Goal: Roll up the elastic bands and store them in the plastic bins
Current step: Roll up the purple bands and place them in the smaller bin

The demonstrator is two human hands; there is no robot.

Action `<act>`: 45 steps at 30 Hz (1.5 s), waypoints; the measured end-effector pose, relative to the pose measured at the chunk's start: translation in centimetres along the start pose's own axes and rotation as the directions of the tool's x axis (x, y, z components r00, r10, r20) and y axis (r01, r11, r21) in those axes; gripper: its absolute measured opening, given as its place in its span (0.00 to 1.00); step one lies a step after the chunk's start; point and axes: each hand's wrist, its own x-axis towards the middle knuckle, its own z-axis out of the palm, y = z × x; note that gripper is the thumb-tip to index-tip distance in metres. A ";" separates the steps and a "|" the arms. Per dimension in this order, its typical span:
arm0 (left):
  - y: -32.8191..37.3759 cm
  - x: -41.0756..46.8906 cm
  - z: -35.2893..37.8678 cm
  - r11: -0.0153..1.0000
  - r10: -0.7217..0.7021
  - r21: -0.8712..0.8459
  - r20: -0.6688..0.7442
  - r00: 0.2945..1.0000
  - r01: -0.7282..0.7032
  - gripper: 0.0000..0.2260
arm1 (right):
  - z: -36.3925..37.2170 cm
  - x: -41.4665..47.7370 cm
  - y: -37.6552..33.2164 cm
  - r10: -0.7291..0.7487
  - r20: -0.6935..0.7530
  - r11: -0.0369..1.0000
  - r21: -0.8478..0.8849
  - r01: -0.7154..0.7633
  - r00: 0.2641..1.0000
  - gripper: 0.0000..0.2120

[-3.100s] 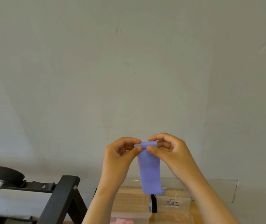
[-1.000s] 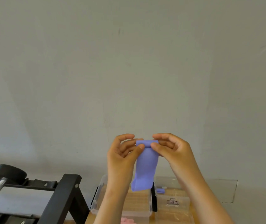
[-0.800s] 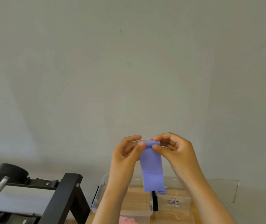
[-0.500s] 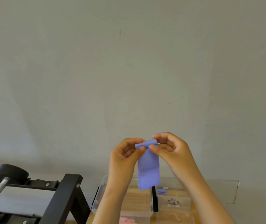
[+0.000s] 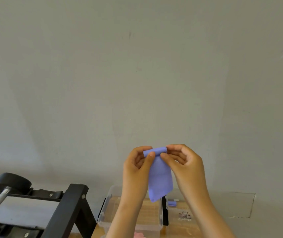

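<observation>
Likely a home gym: black dumbbell rack (image 5: 72, 203) against a plain grey wall (image 5: 137, 66)

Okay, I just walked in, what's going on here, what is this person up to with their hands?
A person is rolling up a purple elastic band, held up before a grey wall. The left hand and right hand each pinch an end of the rolled top; the rest hangs loose below. Under the hands stand clear plastic bins on a wooden surface, and a small purple roll already lies in the one on the right. This band is not yet stored.
</observation>
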 end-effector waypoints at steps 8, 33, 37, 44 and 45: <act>0.6 -1.1 2.3 0.999 0.016 -0.050 0.044 0.999 -0.014 0.10 | 0.8 -0.4 0.0 -0.112 -0.064 0.987 -0.120 0.104 0.992 0.06; 0.2 0.3 -1.2 0.997 -0.032 -0.059 0.187 0.982 0.043 0.07 | -1.6 0.7 -0.3 -0.029 0.168 0.999 0.042 0.022 0.985 0.11; -0.1 0.6 -1.5 0.999 0.004 -0.036 0.177 0.984 0.003 0.08 | -1.7 0.7 -0.1 -0.007 0.201 0.999 0.034 0.000 0.980 0.12; -0.3 0.5 -1.6 0.997 -0.051 -0.051 0.196 0.979 0.062 0.14 | -1.5 1.0 0.3 0.009 0.174 1.000 0.014 -0.011 0.985 0.08; -0.4 0.5 -1.6 0.995 -0.076 -0.049 0.201 0.977 0.087 0.14 | -1.5 0.9 0.3 0.000 0.173 1.000 0.011 -0.002 0.985 0.08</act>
